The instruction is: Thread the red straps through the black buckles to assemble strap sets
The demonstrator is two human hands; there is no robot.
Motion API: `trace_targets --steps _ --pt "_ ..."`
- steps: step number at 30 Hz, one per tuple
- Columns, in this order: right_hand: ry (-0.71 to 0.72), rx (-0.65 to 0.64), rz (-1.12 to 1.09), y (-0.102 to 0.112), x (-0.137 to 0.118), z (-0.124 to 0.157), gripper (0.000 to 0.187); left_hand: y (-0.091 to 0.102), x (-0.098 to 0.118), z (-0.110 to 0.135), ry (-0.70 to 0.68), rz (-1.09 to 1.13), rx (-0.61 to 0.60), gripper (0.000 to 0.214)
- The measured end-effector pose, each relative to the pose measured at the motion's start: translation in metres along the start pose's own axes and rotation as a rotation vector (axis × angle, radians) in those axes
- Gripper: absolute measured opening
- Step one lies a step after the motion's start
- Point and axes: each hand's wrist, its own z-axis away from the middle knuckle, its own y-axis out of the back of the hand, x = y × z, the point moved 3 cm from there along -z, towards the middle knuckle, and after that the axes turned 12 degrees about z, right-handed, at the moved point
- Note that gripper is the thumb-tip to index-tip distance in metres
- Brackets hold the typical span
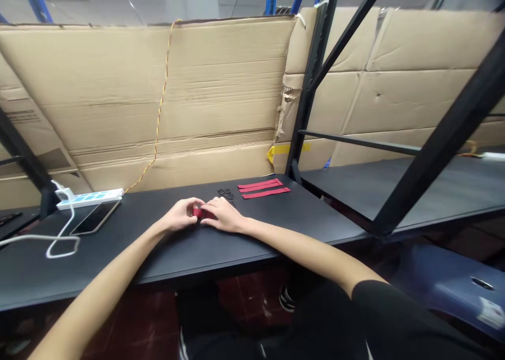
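A red strap (197,212) shows between my two hands, just above the black tabletop (173,252). My left hand (182,214) is closed on its left part, thumb and fingers curled round it. From the other side my right hand (223,214) grips the same strap; its fingertips cover much of it. Whether a buckle sits on the held strap I cannot tell. Behind my right hand lie several small black buckles (225,193) in a loose group. Further right, flat red straps (266,192) lie side by side on the tabletop.
A white power strip (90,197) stands at the back left with a white cable (63,239) trailing from it. Beside it lies a phone (97,216). Cardboard (221,97) walls the back. Black metal posts (311,86) rise at the right. A blue stool (445,281) is below right.
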Motion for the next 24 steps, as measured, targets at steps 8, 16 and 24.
trace_targets --steps 8,16,24 --pt "-0.083 -0.029 -0.150 -0.001 0.007 -0.001 0.029 -0.011 -0.004 -0.003 0.024 0.014 0.044 0.041" --pt "-0.116 -0.067 -0.203 -0.002 0.006 0.004 0.029 0.026 -0.012 0.007 0.030 -0.641 0.378 0.044" --pt "-0.180 -0.163 -0.411 0.005 0.013 0.004 0.016 -0.018 0.000 0.003 -0.068 -0.609 -0.010 0.049"
